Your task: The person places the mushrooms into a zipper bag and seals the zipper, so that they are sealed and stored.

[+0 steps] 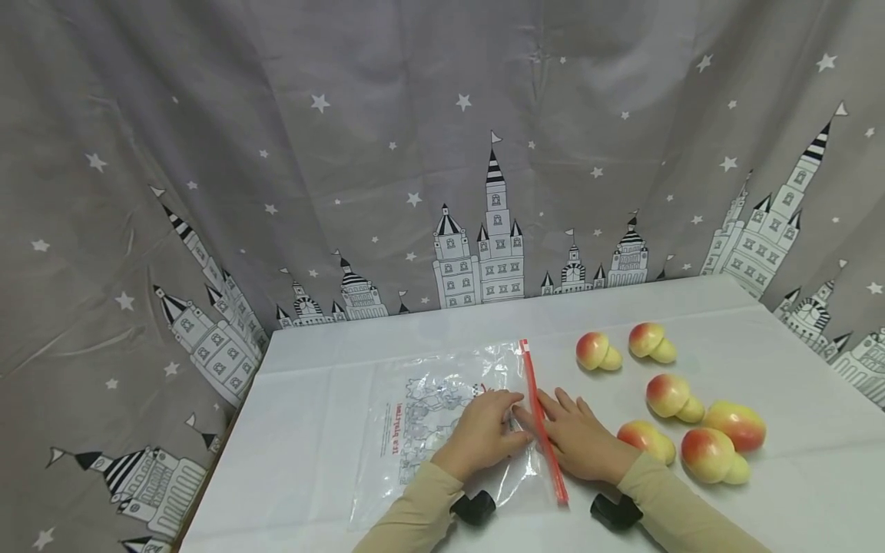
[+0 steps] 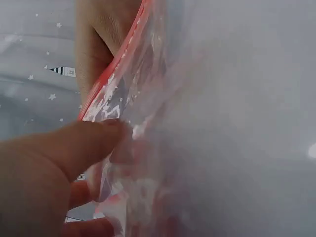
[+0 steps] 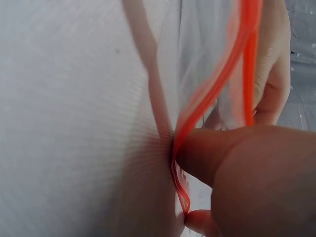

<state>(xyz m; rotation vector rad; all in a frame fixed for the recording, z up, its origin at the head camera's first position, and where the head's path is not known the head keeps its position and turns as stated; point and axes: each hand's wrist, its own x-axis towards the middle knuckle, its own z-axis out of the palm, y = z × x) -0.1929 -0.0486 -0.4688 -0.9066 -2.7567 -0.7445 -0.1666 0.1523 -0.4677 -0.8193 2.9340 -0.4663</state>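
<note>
A clear plastic zip bag [image 1: 387,453] with a red zip edge [image 1: 529,376] and printed drawings lies on the white table. My left hand [image 1: 487,432] is over its right part; in the left wrist view its thumb [image 2: 94,140] and fingers pinch the clear plastic beside the zip. My right hand [image 1: 581,439] is at the red edge, its thumb reaching across to the bag's side and its other fingers outside. The right wrist view shows the red edge parted into two strips, with the right thumb [image 3: 202,153] against one. Part of each hand's fingertips is hidden.
Several red-and-yellow mushroom-shaped pieces [image 1: 667,395] and a rounded red-and-yellow piece [image 1: 736,425] lie to the right of the right hand. Behind the white table [image 1: 290,430] hangs a grey curtain [image 1: 387,107] printed with castles and stars.
</note>
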